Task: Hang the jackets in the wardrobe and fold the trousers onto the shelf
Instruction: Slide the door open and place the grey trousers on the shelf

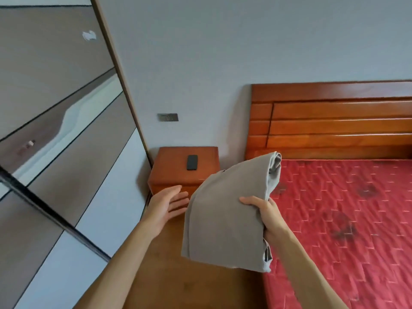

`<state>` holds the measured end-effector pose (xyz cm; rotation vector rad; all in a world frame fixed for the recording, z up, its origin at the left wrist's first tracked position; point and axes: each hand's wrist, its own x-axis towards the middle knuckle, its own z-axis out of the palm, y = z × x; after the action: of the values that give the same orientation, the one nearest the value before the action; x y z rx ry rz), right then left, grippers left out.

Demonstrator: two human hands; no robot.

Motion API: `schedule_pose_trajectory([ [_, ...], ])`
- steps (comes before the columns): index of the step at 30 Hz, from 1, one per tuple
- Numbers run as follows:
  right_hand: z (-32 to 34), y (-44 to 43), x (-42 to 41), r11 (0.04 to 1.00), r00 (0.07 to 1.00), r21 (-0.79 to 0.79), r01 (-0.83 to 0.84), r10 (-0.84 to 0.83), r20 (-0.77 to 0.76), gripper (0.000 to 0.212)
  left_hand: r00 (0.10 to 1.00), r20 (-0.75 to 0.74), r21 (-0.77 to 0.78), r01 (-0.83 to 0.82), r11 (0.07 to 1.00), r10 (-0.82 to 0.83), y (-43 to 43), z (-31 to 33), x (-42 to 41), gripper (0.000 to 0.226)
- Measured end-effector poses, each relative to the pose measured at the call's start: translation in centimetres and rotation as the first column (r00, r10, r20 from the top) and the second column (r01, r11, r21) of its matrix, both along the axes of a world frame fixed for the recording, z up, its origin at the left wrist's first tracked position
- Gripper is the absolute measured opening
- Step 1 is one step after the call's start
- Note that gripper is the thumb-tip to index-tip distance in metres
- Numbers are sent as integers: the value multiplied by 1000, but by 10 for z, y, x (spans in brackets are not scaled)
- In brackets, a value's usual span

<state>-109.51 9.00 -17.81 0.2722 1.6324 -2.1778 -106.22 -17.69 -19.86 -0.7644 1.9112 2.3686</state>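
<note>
2 bare hands reached forward in the head view. The right hand (266,216) was closed around the right edge of a folded grey pair of trousers (225,217), thumb on top of the cloth and the other fingers hidden beneath it. The bundle was held up in the air, tilted, its upper rolled end pointing toward the headboard (334,121) and its lower end hanging over the wooden floor (178,275) at the edge of the bed. The left hand (166,208) was open and empty, palm turned toward the trousers, its fingers spread just beside the cloth's left edge; whether they touched it could not be told.

Behind the hands stood a wooden nightstand (178,168) with 1 dark phone (192,162) lying flat on its top. The red quilted mattress (345,219) filled the right side. On the left rose the wardrobe's sliding doors (62,152), shut, in brown and pale panels. A small switch plate (167,117) sat on the grey wall (223,52) above the nightstand.
</note>
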Motion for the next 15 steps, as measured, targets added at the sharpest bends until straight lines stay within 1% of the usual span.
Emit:
schedule_pose_trajectory([
  [6,-6,-70,-122,979,979,-35,-201,201,-28,44,988,-9,-55,-154,987,154,-63,4,-89,41],
  [11,9,-123,-226,939,938,-34,-343,339,-76,50,972,-3,-98,-236,967,237,-104,24,-162,39],
  [15,25,-168,-296,904,900,-32,-427,421,-114,50,961,-23,-204,-273,940,274,-137,42,-215,31],
])
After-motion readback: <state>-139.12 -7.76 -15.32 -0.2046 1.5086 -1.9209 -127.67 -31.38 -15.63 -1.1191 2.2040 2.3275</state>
